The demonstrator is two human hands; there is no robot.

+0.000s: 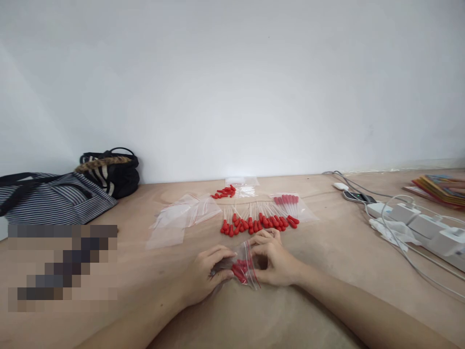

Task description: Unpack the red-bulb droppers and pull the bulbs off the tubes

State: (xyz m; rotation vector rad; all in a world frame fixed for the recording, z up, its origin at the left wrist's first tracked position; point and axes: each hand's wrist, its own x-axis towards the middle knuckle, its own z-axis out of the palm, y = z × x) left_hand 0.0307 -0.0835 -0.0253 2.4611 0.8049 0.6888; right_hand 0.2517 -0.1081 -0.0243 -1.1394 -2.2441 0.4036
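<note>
Both my hands hold a small clear zip bag (248,248) with red-bulbed droppers (239,274) inside, a little above the table. My left hand (208,271) is closed around the bag's left part. At the red-lined zip edge, my right hand (273,261) grips the bag from the right, thumb below and fingers above. Just beyond lies a row of droppers (267,222) with red bulbs toward me and thin pale stems pointing away. Behind the row, a filled zip bag (303,211) holds several more droppers.
Flat clear zip bags (185,215) overlap at left centre. Loose red bulbs (225,192) lie near thin clear tubes (247,191) by the wall. A striped bag (61,201) and a black bag (125,177) stand left; power strip (432,232), cables and books (441,191) are right.
</note>
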